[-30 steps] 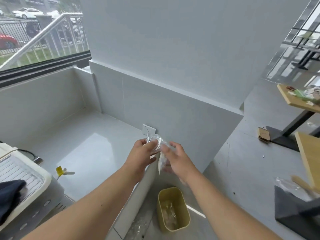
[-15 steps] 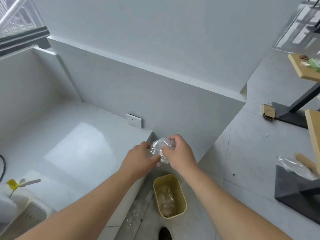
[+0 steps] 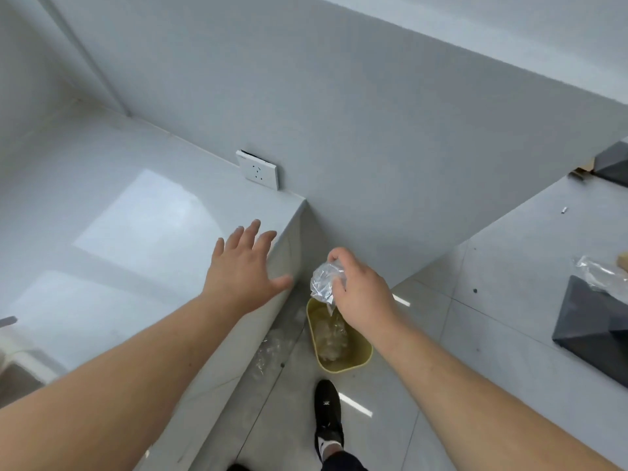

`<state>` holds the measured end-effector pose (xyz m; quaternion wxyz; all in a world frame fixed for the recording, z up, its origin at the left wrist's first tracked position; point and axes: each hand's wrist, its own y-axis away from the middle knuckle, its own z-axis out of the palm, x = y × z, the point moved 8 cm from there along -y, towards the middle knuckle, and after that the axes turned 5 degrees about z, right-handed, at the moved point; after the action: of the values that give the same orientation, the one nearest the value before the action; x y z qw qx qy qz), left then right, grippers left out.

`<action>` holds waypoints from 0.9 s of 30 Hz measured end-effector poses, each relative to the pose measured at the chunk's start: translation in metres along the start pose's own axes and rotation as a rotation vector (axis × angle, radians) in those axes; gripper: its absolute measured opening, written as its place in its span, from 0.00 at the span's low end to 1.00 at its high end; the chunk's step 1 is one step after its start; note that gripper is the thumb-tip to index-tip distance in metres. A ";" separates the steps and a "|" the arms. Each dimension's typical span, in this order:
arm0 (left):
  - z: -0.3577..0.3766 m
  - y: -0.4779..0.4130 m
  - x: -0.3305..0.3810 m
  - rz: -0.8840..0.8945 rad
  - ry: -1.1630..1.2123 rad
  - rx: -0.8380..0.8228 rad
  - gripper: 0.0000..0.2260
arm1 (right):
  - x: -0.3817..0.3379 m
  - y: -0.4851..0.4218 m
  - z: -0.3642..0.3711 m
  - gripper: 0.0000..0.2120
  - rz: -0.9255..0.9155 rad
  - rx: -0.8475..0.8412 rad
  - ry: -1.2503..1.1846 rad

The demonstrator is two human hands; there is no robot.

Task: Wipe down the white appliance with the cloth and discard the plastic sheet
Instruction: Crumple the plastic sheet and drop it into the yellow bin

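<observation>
Here, a pale glossy ledge (image 3: 112, 239) fills the left, a wall socket (image 3: 259, 169) at its far edge against the grey wall (image 3: 356, 113). The left hand (image 3: 243, 271) hovers spread wide over the ledge corner. The right hand (image 3: 360, 294) grips the crumpled plastic sheet (image 3: 324, 282) above a yellow bin (image 3: 353, 363) on the grey tiled floor (image 3: 475, 334), near a black shoe (image 3: 328, 414).

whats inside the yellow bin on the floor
The yellow bin holds crumpled clear plastic. The right hand, gripping a balled plastic sheet, covers its far rim.
</observation>
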<state>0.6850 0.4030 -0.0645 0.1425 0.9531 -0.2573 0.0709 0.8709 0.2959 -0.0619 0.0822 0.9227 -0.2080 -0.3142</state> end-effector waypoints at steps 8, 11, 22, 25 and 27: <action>0.051 -0.018 -0.020 0.091 -0.151 0.099 0.44 | 0.066 -0.016 0.066 0.18 0.105 -0.125 0.087; 0.055 -0.019 -0.024 0.105 -0.140 0.177 0.42 | 0.086 -0.023 0.091 0.16 0.151 -0.159 0.114; 0.061 -0.023 -0.029 0.118 -0.123 0.152 0.40 | 0.128 -0.066 0.181 0.19 0.234 -0.180 0.264; 0.062 -0.022 -0.029 0.122 -0.118 0.144 0.41 | 0.141 -0.073 0.201 0.19 0.293 -0.184 0.200; 0.062 -0.022 -0.030 0.127 -0.113 0.149 0.41 | 0.149 -0.078 0.216 0.22 0.317 -0.214 0.174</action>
<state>0.6748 0.4162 -0.1350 0.0519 0.9453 -0.3189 0.0448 0.8708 0.2969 -0.3350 0.2457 0.8881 -0.3081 -0.2367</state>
